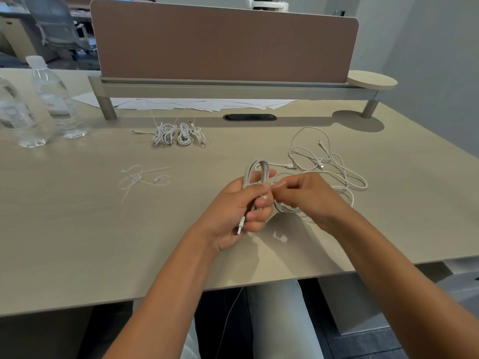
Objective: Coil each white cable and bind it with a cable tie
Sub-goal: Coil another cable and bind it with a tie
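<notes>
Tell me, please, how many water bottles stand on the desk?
2. Both stand at the far left of the desk: one bottle with a white cap, and a second bottle nearer the left edge, partly cut off by the frame.

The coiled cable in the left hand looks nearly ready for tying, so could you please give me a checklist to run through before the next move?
1. Coil gripped: ok. The left hand is curled round the coiled cable.
2. USB plug end contained: ok. The plug sticks out below the left hand.
3. Right hand on the coil: ok, its fingertips pinch at it; what exactly they pinch, cannot tell.
4. Cable tie on this coil: cannot tell.
5. Spare cable ties within reach: ok, loose on the desk, left of the hands.
6. Loose cables clear of the coil: cannot tell.
</notes>
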Motion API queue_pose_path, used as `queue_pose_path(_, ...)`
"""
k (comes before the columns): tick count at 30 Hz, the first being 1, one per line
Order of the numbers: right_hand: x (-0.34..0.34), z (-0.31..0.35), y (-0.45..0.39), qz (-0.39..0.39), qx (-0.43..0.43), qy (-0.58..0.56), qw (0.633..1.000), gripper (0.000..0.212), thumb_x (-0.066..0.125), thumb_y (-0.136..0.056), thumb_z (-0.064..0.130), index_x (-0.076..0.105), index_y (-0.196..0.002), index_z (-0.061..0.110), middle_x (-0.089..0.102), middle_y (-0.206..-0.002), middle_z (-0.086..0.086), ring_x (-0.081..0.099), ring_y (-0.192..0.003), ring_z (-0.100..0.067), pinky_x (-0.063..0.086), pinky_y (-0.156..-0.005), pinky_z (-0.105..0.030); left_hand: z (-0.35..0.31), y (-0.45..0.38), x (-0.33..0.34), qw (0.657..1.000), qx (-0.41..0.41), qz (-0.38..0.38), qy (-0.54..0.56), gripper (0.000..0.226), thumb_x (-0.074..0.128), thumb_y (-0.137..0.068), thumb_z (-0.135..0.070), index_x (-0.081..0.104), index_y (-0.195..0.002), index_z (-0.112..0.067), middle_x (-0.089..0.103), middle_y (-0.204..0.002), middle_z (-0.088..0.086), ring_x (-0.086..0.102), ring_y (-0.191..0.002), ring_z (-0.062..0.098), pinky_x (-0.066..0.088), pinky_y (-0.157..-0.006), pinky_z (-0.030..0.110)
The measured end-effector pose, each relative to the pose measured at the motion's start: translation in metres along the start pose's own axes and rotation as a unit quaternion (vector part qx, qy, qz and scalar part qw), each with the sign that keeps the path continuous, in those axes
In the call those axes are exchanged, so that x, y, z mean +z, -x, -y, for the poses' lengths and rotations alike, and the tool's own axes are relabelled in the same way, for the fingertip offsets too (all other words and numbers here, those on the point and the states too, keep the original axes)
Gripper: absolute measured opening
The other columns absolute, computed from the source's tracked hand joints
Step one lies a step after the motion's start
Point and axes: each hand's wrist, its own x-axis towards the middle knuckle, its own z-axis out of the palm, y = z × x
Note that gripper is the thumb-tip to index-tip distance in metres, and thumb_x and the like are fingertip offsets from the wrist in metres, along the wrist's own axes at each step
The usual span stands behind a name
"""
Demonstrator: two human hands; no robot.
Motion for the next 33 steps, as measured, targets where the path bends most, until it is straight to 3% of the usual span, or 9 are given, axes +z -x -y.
queue_pose_path(2,0.003,-0.004,-0.001,0.0,-0.013,0.014,1.0,0.014,0.072,-0.09,0.008,0.081,-0.08,0.012,0.068,-0.071,-0.002,0.054,-0.067,-0.008,0.042,-0.066,-0.022,0.001,0.002,0.002,1.0,0.002,0.018,0.006,0.027,0.048,-0.107,-0.012,0.069,-0.092,-0.021,0.034,-0.066,-0.001,0.027,-0.045,0.006,0.022,-0.036,0.014)
queue_pose_path(4,0.009,-0.008,-0.003,-0.014,-0.041,0.025,0.999,0.024,0.069,-0.09,0.003,0.077,-0.072,0.018,0.067,-0.064,0.006,0.053,-0.063,-0.005,0.041,-0.064,-0.02,0.004,0.001,0.005,1.0,-0.008,0.021,0.016,0.04,0.049,-0.107,-0.011,0.058,-0.071,-0.025,0.034,-0.064,-0.001,0.026,-0.044,0.006,0.022,-0.036,0.013)
queue_pose_path(7,0.013,-0.013,-0.011,-0.048,-0.098,0.009,0.994,0.032,0.071,-0.084,-0.007,0.068,-0.064,0.019,0.057,-0.056,0.011,0.045,-0.054,-0.005,0.036,-0.055,-0.02,0.003,0.001,0.007,1.0,-0.026,0.009,0.004,0.034,0.048,-0.107,-0.009,0.044,-0.075,-0.021,0.036,-0.062,0.0,0.027,-0.043,0.006,0.022,-0.035,0.013)
queue_pose_path(11,0.003,-0.011,-0.022,-0.026,-0.121,0.001,0.992,0.005,0.079,-0.086,0.002,0.074,-0.084,0.001,0.06,-0.059,0.014,0.044,-0.05,-0.005,0.035,-0.054,-0.016,-0.003,0.004,0.0,0.998,-0.065,-0.006,-0.014,0.024,0.049,-0.105,-0.006,0.044,-0.085,-0.018,0.038,-0.063,0.001,0.029,-0.043,0.006,0.021,-0.034,0.014)
queue_pose_path(15,-0.01,0.005,-0.037,0.073,-0.109,0.018,0.991,0.005,0.076,-0.088,-0.001,0.078,-0.089,0.003,0.07,-0.066,0.005,0.054,-0.056,-0.005,0.043,-0.057,-0.018,-0.004,0.006,-0.003,0.989,-0.141,0.034,-0.024,0.007,0.052,-0.103,-0.006,0.05,-0.099,-0.011,0.037,-0.063,0.0,0.029,-0.043,0.005,0.02,-0.033,0.014)
queue_pose_path(19,-0.014,0.021,-0.054,0.218,-0.071,0.086,0.97,0.018,0.07,-0.091,-0.002,0.08,-0.088,0.012,0.075,-0.09,-0.014,0.063,-0.082,-0.022,0.047,-0.078,-0.04,-0.002,0.005,-0.002,0.979,-0.19,0.066,-0.037,0.04,0.05,-0.103,-0.006,0.048,-0.139,0.01,0.034,-0.064,-0.001,0.028,-0.043,0.003,0.018,-0.035,0.015)
queue_pose_path(27,-0.007,0.07,-0.063,0.327,-0.068,0.229,0.914,0.007,0.079,-0.09,0.016,0.082,-0.097,0.013,0.08,-0.099,-0.004,0.069,-0.093,-0.013,0.049,-0.094,-0.03,0.004,-0.014,-0.005,0.965,-0.249,0.048,-0.058,0.019,0.05,-0.105,-0.006,0.054,-0.122,0.001,0.034,-0.063,-0.003,0.028,-0.042,0.002,0.019,-0.033,0.014)
queue_pose_path(30,-0.001,0.081,-0.053,0.311,-0.116,0.284,0.9,0.009,0.073,-0.095,0.019,0.082,-0.098,0.019,0.08,-0.098,0.0,0.07,-0.096,-0.022,0.054,-0.091,-0.037,0.004,-0.018,-0.01,0.966,-0.254,0.024,-0.032,0.012,0.052,-0.103,-0.007,0.055,-0.113,-0.001,0.035,-0.063,-0.003,0.029,-0.042,0.002,0.018,-0.033,0.014)
queue_pose_path(33,-0.003,0.083,-0.042,0.249,-0.171,0.33,0.894,0.012,0.07,-0.097,0.024,0.081,-0.099,0.025,0.078,-0.095,0.008,0.068,-0.085,-0.01,0.054,-0.08,-0.031,0.004,-0.017,-0.017,0.97,-0.243,0.015,0.012,0.015,0.057,-0.096,-0.008,0.056,-0.11,-0.002,0.034,-0.063,-0.003,0.029,-0.042,0.003,0.02,-0.031,0.015)
